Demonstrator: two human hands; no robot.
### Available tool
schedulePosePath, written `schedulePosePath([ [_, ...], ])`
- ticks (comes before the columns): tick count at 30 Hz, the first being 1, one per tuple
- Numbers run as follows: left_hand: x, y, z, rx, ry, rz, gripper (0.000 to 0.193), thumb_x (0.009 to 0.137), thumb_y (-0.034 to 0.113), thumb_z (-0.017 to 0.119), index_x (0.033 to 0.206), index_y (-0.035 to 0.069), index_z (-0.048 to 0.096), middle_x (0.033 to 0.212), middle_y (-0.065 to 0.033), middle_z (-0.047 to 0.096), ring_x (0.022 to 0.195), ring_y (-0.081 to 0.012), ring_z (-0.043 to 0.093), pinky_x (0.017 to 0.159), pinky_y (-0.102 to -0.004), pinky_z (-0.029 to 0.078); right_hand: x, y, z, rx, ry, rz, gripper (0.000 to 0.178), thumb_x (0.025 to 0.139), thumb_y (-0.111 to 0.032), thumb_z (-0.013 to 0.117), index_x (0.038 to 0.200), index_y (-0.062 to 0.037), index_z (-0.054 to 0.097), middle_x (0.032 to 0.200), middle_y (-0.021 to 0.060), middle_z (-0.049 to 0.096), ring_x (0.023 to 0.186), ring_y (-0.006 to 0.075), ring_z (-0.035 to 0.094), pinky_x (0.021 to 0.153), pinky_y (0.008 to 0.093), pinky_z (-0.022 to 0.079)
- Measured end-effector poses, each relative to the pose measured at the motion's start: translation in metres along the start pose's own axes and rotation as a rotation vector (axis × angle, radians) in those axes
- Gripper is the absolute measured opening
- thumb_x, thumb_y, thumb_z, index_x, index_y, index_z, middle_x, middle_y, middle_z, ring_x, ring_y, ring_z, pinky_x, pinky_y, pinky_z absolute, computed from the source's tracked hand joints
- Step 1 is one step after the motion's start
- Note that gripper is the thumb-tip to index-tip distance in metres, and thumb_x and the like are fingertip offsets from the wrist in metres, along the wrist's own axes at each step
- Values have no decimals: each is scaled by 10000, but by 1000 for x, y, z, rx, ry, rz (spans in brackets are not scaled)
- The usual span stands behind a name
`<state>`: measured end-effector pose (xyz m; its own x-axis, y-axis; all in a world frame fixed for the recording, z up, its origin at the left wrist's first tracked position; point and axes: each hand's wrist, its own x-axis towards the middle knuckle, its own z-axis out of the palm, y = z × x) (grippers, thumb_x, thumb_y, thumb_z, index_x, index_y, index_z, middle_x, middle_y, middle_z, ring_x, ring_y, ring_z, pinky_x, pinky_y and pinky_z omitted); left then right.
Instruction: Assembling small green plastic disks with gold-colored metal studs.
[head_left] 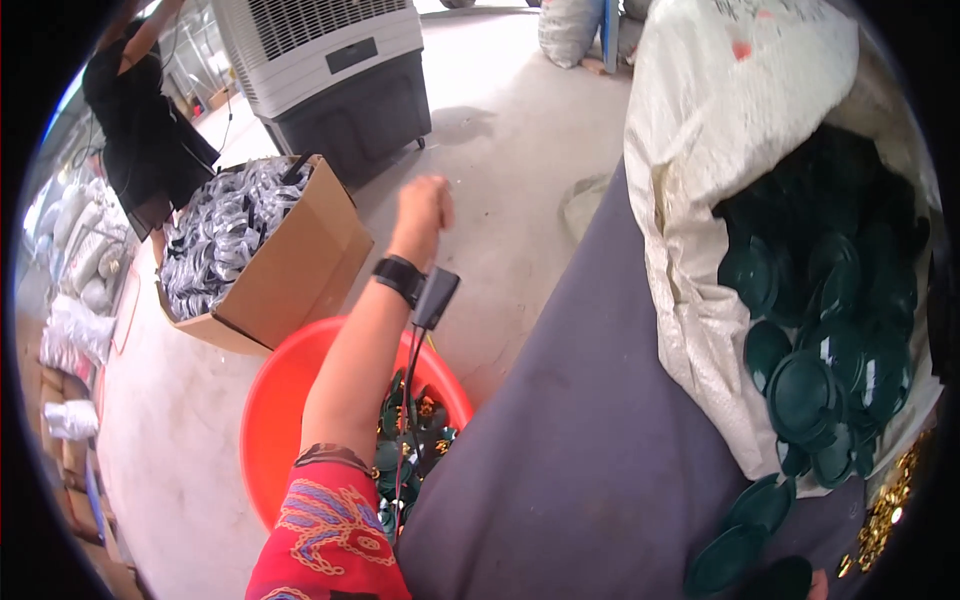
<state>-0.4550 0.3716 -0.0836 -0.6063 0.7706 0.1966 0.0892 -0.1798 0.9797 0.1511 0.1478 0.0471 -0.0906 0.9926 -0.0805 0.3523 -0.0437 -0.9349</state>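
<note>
At the far left, a person in black clothing stands behind an open cardboard carton, whose tall walls likely keep its heap of clear-wrapped parts from spilling. Beside it, an orange-red basin sits against the edge of the tabletop, presumably for easy reach; dark green and gold pieces lie inside. The left hand reaches out past the basin, above the floor, its fingers appearing curled; whether this grip holds anything I cannot tell. Rightward, the grey tabletop carries a white woven sack, its mouth gaping toward the person, which probably keeps the dark green plastic discs within reach. A few loose discs lie below the mouth. Only a fingertip of the right hand shows, next to one disc, so its grip cannot be told. Small gold pieces lie scattered at the far right.
</note>
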Motion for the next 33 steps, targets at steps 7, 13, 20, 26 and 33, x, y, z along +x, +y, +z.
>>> schedulePosePath([
  [7, -23, 184, 2, -314, -8, 545, 188, 957, 166, 467, 870, 4, 509, 594, 5, 341, 502, -121, 342, 484, -263, 305, -6, 4, -7, 34, -10, 3, 320, 780, -254, 720, 952, -32, 566, 846, 14, 596, 737, 91, 543, 665, 230, 444],
  [13, -101, 297, 18, -248, -637, 482, 242, 986, 168, 439, 997, -63, 514, 607, 31, 317, 503, -58, 296, 521, -218, 264, -3, 7, -2, 126, -82, 47, 353, 778, -203, 710, 1035, -11, 563, 883, 28, 606, 735, 102, 559, 659, 225, 454],
  [20, -196, 306, 3, 85, -233, 234, 228, 947, 203, 493, 907, -11, 563, 532, 71, 326, 421, -32, 294, 394, -205, 223, -2, 0, 1, 244, -227, 16, 319, 847, -98, 641, 1121, 15, 522, 852, 33, 586, 640, 84, 519, 563, 204, 420],
  [26, -310, 261, -57, 237, -72, -183, 167, 928, 180, 513, 843, 37, 521, 505, 61, 342, 393, -39, 302, 363, -193, 247, -4, 2, 14, 287, -178, -119, 301, 827, -134, 615, 1048, 12, 473, 738, 55, 567, 455, 92, 503, 381, 194, 386],
  [33, -437, 142, -157, 608, 17, -436, 151, 898, 116, 514, 782, 24, 539, 526, 5, 450, 393, -88, 416, 361, -237, 337, -11, 8, 9, 341, -227, -217, 259, 832, -5, 560, 1075, 37, 480, 791, 69, 572, 531, 70, 517, 445, 186, 410],
])
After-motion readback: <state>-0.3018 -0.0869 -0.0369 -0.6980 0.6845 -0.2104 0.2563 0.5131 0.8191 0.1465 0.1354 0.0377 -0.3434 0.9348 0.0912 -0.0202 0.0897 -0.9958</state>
